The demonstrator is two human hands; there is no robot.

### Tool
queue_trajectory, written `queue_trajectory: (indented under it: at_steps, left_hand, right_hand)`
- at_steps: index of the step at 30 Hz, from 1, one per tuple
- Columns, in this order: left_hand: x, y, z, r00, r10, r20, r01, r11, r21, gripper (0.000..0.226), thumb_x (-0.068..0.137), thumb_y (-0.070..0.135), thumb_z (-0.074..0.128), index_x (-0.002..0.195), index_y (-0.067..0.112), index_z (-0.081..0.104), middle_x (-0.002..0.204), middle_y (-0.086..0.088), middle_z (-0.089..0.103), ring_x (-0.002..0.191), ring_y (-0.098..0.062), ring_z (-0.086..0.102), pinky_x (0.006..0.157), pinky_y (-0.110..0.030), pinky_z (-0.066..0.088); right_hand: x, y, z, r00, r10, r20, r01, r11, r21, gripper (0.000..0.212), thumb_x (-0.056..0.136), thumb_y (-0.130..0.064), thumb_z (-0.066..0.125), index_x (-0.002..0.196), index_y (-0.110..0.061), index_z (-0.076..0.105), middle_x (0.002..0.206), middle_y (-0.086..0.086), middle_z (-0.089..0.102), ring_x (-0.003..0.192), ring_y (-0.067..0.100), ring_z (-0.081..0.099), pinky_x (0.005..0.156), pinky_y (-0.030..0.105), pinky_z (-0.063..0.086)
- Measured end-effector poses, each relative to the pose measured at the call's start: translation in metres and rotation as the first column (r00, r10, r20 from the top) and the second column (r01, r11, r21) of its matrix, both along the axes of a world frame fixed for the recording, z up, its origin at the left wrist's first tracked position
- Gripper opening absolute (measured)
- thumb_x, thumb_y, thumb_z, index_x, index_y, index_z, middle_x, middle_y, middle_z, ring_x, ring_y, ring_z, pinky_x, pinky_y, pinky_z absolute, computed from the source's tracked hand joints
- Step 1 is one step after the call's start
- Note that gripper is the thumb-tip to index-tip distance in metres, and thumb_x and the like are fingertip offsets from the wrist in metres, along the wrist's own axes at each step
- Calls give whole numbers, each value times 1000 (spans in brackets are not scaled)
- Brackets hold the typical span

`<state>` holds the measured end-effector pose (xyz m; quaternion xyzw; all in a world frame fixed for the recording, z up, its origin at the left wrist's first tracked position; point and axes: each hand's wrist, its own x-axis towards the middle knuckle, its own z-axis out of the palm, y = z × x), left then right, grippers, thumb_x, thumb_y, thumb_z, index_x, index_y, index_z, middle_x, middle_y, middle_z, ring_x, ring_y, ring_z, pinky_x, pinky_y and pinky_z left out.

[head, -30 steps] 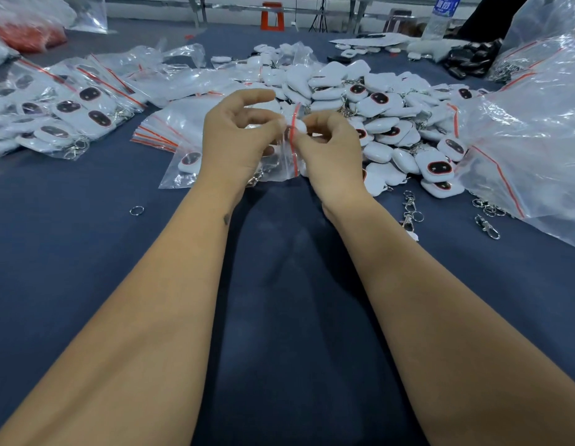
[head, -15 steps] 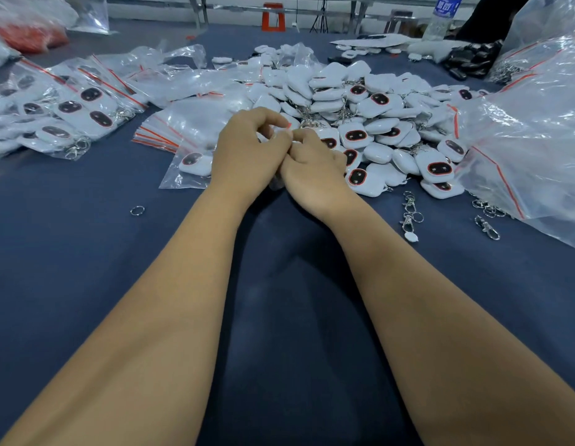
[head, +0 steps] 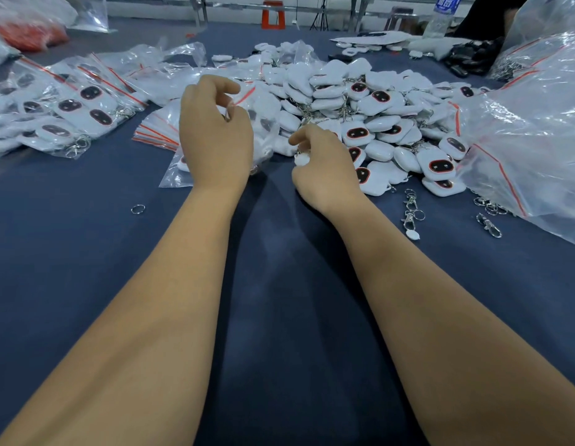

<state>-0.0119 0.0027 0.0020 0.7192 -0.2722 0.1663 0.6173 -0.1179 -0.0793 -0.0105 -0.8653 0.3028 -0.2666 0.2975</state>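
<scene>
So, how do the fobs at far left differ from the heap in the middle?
The far-left fobs are in clear zip bags with red strips; the middle heap is loose and unbagged. The far-left fobs lie spread flat, mostly face up; the middle heap is stacked, many showing plain white backs. Both are white fobs with dark, red-rimmed faces and metal clasps.

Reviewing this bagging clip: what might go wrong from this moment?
The left hand pinches the clear zip bag near its red strip, so the mouth may sag shut before anything goes in. The right hand grips a small white piece right beside the keychain pile; chains there might snag it and drag neighbours along.
</scene>
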Motion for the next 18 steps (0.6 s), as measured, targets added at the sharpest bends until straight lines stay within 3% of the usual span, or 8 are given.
queue_trajectory:
  at_steps: [4, 6, 9, 12, 14, 16, 18]
  left_hand:
    - [-6, -2, 3, 994, -111, -7, 111, 994, 13, 30, 79, 4, 46, 74, 31, 56, 95, 8, 51, 70, -5, 48, 71, -17, 40]
    - [-10, -5, 2, 979, -198, -41, 202, 972, 121, 32, 78, 3, 47, 65, 32, 56, 95, 5, 52, 66, -1, 47, 66, -18, 38]
    - [-11, -8, -4, 957, -282, -68, 290, 913, 286, 34, 79, 2, 49, 62, 30, 58, 98, 3, 52, 64, 3, 49, 59, -13, 37]
    - [-11, -9, -6, 948, -310, -68, 311, 866, 391, 32, 76, 3, 52, 63, 32, 60, 89, 2, 52, 66, -4, 48, 58, -19, 34]
    - [-9, -9, -7, 962, -273, -24, 254, 852, 457, 27, 73, 2, 55, 69, 27, 65, 89, 0, 53, 70, -12, 48, 55, -19, 32]
    - [-6, -9, -8, 975, -215, 54, 158, 845, 510, 24, 76, 2, 57, 84, 19, 72, 100, -5, 55, 81, -18, 51, 62, -22, 32]
    - [-1, -9, -11, 980, -154, 127, 58, 827, 559, 28, 81, 1, 56, 99, 12, 74, 114, -13, 56, 96, -26, 54, 73, -23, 33]
  right_hand:
    - [2, 0, 1, 957, -40, 286, -7, 986, 164, 30, 92, -6, 44, 115, -17, 59, 95, -10, 57, 77, -1, 53, 69, 13, 44]
    - [4, -1, 2, 918, -76, 389, -36, 961, 274, 30, 94, -4, 38, 113, -17, 58, 87, -10, 54, 73, 4, 56, 66, 19, 54]
    - [6, -2, 2, 884, -115, 454, -95, 905, 414, 26, 97, -3, 40, 115, -17, 53, 101, -1, 54, 78, 13, 60, 55, 21, 56]
    - [7, -6, -1, 882, -138, 451, -106, 874, 474, 34, 89, 2, 50, 115, -21, 47, 100, -8, 52, 78, 10, 65, 70, 27, 60]
    - [8, -7, -2, 884, -166, 437, -77, 871, 486, 38, 82, 3, 56, 110, -21, 45, 99, -9, 53, 88, 24, 68, 82, 38, 59]
    - [8, -7, -1, 883, -190, 429, -41, 879, 475, 37, 78, 4, 61, 102, -21, 48, 96, -9, 56, 86, 27, 67, 82, 42, 58]
    - [7, -7, -1, 890, -185, 416, -18, 899, 438, 35, 76, 5, 63, 96, -23, 56, 92, -10, 60, 80, 17, 64, 77, 36, 59]
